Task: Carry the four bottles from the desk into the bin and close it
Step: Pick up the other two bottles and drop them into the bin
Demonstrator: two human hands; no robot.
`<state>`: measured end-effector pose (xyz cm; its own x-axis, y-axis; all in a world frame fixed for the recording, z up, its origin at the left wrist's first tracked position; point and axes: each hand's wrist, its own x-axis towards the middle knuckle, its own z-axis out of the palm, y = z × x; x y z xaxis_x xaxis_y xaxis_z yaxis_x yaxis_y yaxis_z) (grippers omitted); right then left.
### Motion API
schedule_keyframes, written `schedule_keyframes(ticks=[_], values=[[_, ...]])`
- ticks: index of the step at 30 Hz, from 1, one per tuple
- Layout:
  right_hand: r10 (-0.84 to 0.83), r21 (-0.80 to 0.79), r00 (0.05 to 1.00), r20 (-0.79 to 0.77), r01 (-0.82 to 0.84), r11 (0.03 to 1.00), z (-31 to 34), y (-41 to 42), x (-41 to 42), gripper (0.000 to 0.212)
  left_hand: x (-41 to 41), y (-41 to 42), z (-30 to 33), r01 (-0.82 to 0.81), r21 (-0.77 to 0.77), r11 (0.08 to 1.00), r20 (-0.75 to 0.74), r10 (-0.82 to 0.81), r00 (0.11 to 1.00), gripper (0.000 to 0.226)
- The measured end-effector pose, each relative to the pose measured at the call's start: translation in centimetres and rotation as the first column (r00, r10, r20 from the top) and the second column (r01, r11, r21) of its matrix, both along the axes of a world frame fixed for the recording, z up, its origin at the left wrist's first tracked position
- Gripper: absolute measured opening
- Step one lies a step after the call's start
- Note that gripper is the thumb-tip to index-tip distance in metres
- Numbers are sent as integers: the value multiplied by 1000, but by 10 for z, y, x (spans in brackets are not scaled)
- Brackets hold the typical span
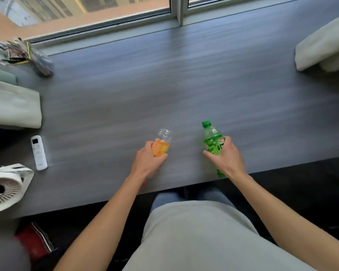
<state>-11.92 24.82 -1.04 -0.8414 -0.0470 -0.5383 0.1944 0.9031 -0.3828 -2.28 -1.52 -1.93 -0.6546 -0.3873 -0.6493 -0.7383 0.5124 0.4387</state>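
Note:
My left hand (148, 162) grips a clear bottle with an orange label (160, 145) around its lower body; the bottle's open clear neck points away from me. My right hand (226, 156) holds a green bottle (212, 141) with a green cap around its middle, its base sticking out past the near edge of the grey desk (164, 90). Both bottles are tilted and sit just above the desk near its front edge. No other bottles and no bin are in view.
A white remote (39, 152) and a white fan (6, 186) lie at the desk's left. Pale cushions sit at the left (12, 104) and far right (325, 45). A pile of papers (27, 55) is at the back left by the window.

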Motion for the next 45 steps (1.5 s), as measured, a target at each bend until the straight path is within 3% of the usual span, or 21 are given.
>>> schedule_keyframes(ticks=[7, 11, 15, 18, 24, 29, 34, 39, 45], values=[[-39, 24, 999, 26, 38, 999, -3, 49, 47, 75, 78, -8, -5, 96, 47, 994, 149, -102, 984, 57], [-238, 46, 970, 44, 236, 971, -4, 64, 91, 70, 90, -19, -8, 284, 77, 956, 189, -294, 937, 58], [-447, 98, 887, 116, 437, 894, -9, 84, 159, 68, 74, -10, -11, 504, 96, 858, 178, -513, 840, 63], [-636, 146, 754, 162, 619, 771, -15, 99, 223, 75, 51, 21, -13, 659, 100, 745, 154, -666, 730, 66], [-890, 194, 359, 281, 887, 419, -21, 115, 341, 84, -1, 115, -17, 862, 101, 497, 91, -867, 489, 59], [-933, 207, 59, 355, 968, 139, -23, 119, 401, 69, -25, 207, -12, 928, 121, 352, 42, -936, 350, 54], [-899, 174, -130, 418, 983, -61, -24, 148, 426, 64, -29, 288, -14, 972, 111, 208, 64, -977, 202, 54], [-865, 110, -210, 455, 978, -179, -30, 215, 426, 57, -31, 333, -25, 997, 39, 70, 184, -981, 62, 59], [-905, 63, -119, 408, 993, -102, -34, 321, 386, 66, -40, 352, -36, 999, -1, 43, 313, -949, 41, 57]])
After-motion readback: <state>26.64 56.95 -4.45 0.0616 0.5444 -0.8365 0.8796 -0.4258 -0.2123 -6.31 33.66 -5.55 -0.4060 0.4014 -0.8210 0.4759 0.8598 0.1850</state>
